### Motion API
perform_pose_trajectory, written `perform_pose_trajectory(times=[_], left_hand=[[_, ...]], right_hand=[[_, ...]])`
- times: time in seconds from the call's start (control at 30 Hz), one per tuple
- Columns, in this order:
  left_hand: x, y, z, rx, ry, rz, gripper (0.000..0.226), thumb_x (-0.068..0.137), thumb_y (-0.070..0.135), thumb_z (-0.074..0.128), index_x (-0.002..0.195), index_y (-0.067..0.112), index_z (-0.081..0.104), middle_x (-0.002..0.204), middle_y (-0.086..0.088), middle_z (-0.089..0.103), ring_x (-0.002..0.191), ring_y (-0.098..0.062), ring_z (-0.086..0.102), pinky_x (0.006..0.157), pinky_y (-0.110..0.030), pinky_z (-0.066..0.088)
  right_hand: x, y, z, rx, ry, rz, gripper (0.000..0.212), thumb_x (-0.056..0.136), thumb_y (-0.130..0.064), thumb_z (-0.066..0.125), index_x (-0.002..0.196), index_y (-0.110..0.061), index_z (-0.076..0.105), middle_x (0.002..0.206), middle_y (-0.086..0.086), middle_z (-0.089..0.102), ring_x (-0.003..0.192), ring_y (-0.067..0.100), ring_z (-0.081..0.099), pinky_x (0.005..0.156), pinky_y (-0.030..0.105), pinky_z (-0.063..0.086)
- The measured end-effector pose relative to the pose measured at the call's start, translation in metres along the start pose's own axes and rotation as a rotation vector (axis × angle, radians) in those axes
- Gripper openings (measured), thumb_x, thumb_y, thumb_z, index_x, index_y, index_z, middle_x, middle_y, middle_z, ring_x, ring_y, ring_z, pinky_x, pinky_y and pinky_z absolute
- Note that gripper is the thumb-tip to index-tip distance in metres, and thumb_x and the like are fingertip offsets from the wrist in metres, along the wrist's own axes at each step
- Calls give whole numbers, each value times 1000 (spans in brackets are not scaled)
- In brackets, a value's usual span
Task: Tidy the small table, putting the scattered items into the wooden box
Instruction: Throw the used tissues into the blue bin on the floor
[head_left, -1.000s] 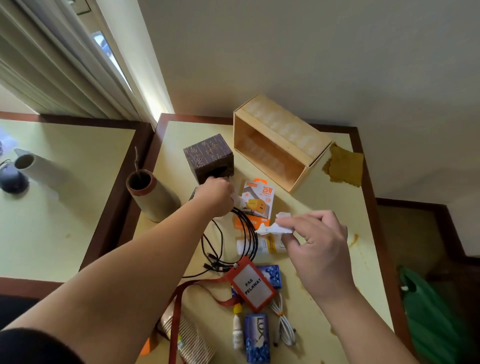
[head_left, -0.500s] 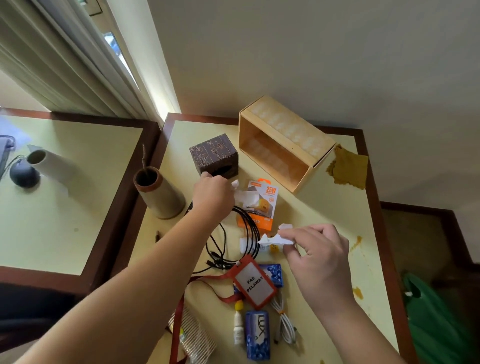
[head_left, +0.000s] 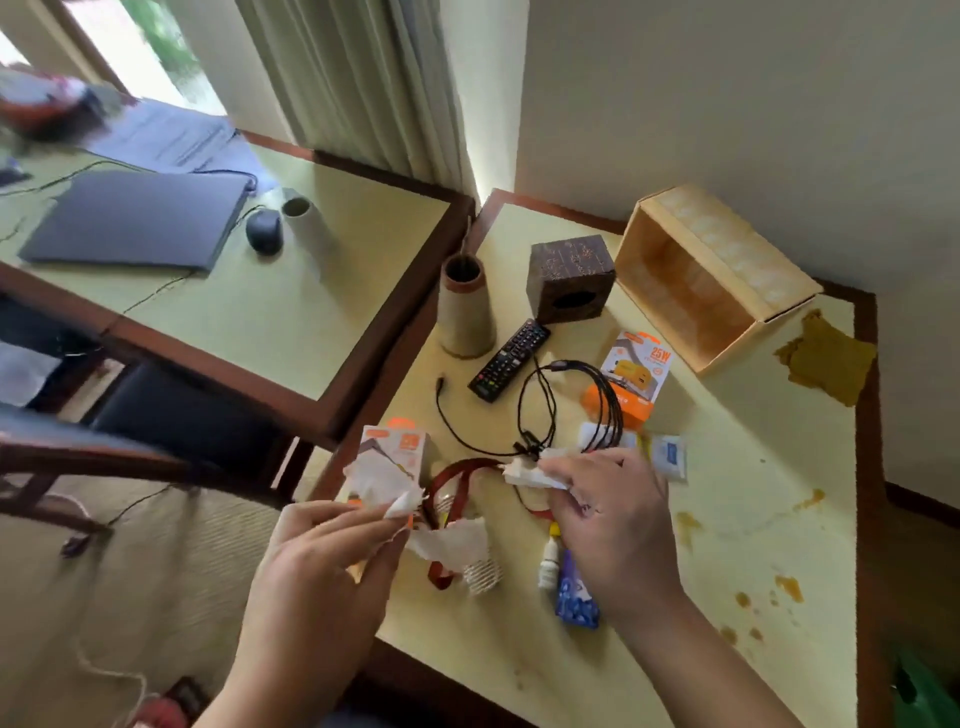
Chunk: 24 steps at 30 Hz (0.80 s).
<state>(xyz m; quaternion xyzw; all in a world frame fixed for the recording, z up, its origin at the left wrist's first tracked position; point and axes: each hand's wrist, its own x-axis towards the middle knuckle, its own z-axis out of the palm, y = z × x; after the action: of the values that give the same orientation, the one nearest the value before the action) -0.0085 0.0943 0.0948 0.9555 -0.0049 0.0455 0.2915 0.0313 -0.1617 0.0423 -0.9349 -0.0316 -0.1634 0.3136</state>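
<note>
- The wooden box (head_left: 711, 270) lies on its side at the far right corner of the worktop (head_left: 753, 519), up against the wall.
- Its open side is turned toward the hands, and its long side runs from near the dark cube (head_left: 570, 278) back toward the right corner.
- Nothing can be seen inside the wooden box; it looks empty.
- The box is well apart from both hands, up and to the right of them.
- The right hand (head_left: 610, 525) is the nearer one to the box.
- A small white scrap of paper (head_left: 530, 475) is pinched in the right hand, with the fingers curled around it.
- The left hand (head_left: 332, 545) is held over the near left edge of the worktop.
- A torn white tissue (head_left: 447, 540) is pinched in the left hand; a small carton (head_left: 395, 457) seems to be held with it, but that part is blurred and cannot be told for sure.
- Between the hands and the box, these things are left lying: a black cable (head_left: 571, 405), a remote (head_left: 509, 361), and an orange charger pack (head_left: 636, 376).
- A red strap (head_left: 457, 483), a small dropper bottle (head_left: 549, 564) and a blue packet (head_left: 576, 603) are seen just beside the right hand.
- A tall cup (head_left: 462, 306) stands upright at the left edge, next to the dark cube.
- To fill the box, things would likely have to be carried away and to the right.
</note>
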Motion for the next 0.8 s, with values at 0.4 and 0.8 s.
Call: perform_pose_trajectory(times=[0.4,0.8], left_hand=[[-115,-158,-57,-135,129,-379,16,86,23,82,100,30,83,98,33,67,103,2,53,81,-12,40],[-173,-346,5,-178,-69,-774,16,94,34,72,104,30,83,97,12,79,102,-15,67,88,-38,57]], right_hand=[[-69,-161,120,123,-318,-357,26,86,-14,79,111,-16,80,102,-6,77,100,19,61,81,45,55],[-191,-210,267,275,-511,-383,20,90,-8,77,110,-11,78,105,0,76,92,17,66,84,29,56]])
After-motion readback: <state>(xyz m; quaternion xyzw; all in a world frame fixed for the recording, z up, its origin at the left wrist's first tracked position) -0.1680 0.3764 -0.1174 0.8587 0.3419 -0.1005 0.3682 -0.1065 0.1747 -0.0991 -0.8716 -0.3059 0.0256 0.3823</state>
